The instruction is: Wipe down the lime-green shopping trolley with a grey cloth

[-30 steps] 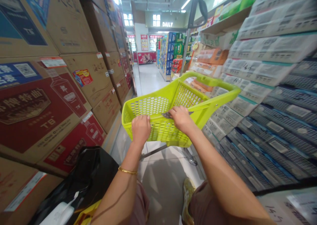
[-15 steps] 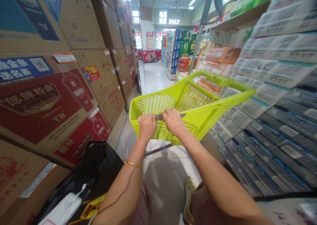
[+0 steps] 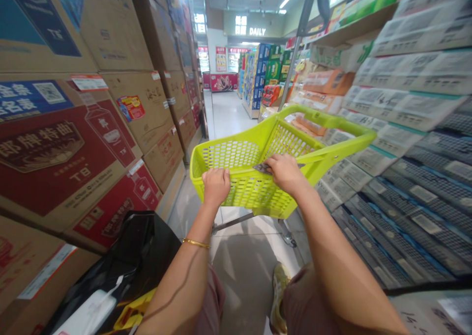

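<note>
On the far left, has a high wall of brown cardboard cartons (image 3: 55, 148), printed in dark red and blue, with white labels along several edges. Below those, near the left arm, has a glossy black bag (image 3: 121, 256), with a flat white object (image 3: 86, 313) and a bright yellow strip (image 3: 134, 310) lying against it. Wears a thin gold-coloured bracelet (image 3: 196, 243) well behind the left hand (image 3: 216, 185). Curls those left fingers over the near rim of a lime-green plastic shopping cart with perforated walls (image 3: 243, 172), close to the left corner. Faces the cart straight ahead on the pale tiled floor (image 3: 236, 276), slanted across the aisle, handle end to the right. Farther right along the same rim, holds a dark grey patterned flat piece (image 3: 261, 168) (cloth-like, but too small to be sure) under the bent fingers of the right hand (image 3: 285, 173). Cannot tell how tightly. Beneath, shows a yellowish-green shoe (image 3: 279, 295) and a small cart wheel (image 3: 289, 239), well apart. Beyond the cart handle, has orange-wrapped packs (image 3: 324, 82), then stacked white plastic-wrapped packs (image 3: 409, 72), and below these, dark grey checked packs with blue edging (image 3: 405, 217).
</note>
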Demonstrator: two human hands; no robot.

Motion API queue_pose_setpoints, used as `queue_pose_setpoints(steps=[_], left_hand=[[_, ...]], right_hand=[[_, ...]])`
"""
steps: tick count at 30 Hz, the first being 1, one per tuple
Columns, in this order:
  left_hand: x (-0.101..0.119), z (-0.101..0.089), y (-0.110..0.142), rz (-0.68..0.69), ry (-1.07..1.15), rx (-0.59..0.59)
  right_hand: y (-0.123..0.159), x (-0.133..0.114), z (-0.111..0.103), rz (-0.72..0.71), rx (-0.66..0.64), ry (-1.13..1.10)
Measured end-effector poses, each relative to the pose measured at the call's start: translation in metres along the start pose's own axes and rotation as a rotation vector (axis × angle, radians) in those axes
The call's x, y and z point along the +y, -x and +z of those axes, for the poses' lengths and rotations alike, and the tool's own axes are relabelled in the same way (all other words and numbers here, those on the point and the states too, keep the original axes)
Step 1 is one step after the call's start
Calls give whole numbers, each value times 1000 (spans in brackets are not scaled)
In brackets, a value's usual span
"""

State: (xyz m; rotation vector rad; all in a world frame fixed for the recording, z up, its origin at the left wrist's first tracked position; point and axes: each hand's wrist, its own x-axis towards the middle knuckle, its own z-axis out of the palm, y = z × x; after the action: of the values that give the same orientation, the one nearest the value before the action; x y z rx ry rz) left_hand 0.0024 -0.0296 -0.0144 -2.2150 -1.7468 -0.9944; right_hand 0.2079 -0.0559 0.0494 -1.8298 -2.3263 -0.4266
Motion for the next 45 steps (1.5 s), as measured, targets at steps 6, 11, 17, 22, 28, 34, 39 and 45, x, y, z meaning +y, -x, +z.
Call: queue_pose_setpoints(steps=[6, 11, 17, 22, 28, 34, 39, 45], left_hand=[[5, 4, 1, -16, -17, 54], [5, 4, 1, -8, -47, 66], [2, 1, 1, -2, -46, 20], [3, -1, 2, -2, -21, -3], [7, -1, 2, -28, -18, -2], [8, -1, 2, -34, -50, -2], [3, 0, 2, -12, -57, -7], [2, -3, 3, 8, -40, -34]], right_hand=[[-4, -26, 9, -66, 26, 20], [-9, -72, 28, -128, 143, -25], [-10, -72, 24, -191, 119, -60], [-8, -28, 3, -103, -22, -36], [-2, -21, -1, -25, -12, 17], [-7, -73, 22, -91, 121, -30], [-10, -85, 29, -135, 148, -87], [-9, -37, 7, -129, -35, -109]])
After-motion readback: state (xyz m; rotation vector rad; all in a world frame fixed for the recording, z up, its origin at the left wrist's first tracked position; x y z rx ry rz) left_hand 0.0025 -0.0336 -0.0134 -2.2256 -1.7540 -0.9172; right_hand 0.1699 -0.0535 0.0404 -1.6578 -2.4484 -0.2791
